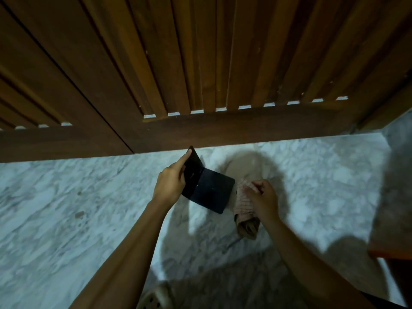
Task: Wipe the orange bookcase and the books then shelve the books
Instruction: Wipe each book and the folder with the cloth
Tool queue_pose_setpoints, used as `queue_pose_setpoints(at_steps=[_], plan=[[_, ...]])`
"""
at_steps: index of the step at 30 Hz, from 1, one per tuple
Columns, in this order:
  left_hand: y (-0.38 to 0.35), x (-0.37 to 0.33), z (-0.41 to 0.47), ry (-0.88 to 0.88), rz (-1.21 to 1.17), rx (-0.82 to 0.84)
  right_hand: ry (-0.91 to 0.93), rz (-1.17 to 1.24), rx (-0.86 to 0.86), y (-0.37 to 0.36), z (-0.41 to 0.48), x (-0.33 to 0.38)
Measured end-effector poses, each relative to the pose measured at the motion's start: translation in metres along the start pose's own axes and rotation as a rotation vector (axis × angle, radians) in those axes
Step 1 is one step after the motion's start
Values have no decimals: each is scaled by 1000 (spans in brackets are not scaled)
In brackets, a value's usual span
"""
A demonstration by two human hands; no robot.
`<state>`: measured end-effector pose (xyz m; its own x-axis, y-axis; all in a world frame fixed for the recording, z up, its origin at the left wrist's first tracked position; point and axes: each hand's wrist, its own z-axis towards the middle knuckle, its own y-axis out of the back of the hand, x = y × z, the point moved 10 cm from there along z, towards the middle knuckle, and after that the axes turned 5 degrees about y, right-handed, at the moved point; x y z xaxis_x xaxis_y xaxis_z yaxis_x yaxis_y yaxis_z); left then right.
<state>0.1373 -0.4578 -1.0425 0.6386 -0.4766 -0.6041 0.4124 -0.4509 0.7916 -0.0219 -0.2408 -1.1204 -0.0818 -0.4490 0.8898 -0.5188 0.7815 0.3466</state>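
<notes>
A thin dark book (211, 192) hangs open in the air above the marble floor, its cover folded up to the left. My left hand (171, 181) grips the raised cover, with the index finger along its edge. My right hand (263, 197) is shut on a bunched beige checked cloth (245, 210), just right of the book's lower page and touching its edge. An orange edge (388, 254) shows at the far right; it may be part of the bookcase, but most of it is out of view.
Brown slatted wooden doors (200, 63) fill the upper half and meet the white marble floor (66, 208). A grey marble surface (396, 175) rises at the right. A beige perforated shoe (153, 297) shows at the bottom edge.
</notes>
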Motion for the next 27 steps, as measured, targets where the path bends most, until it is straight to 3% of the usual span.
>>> queue_pose_setpoints(at_steps=[7, 10, 16, 23, 27], plan=[[73, -104, -33, -263, -244, -117, 143, 102, -173, 74, -31, 83], [108, -147, -59, -355, -274, -150, 175, 133, -128, 98, -47, 111], [175, -208, -112, -446, -488, -339, 105, 124, 85, 102, -96, 135], [204, -229, -155, -486, -614, -453, -91, 374, 109, 110, -137, 134], [203, -231, -173, -557, -562, -523, -120, 468, 85, 122, -149, 138]])
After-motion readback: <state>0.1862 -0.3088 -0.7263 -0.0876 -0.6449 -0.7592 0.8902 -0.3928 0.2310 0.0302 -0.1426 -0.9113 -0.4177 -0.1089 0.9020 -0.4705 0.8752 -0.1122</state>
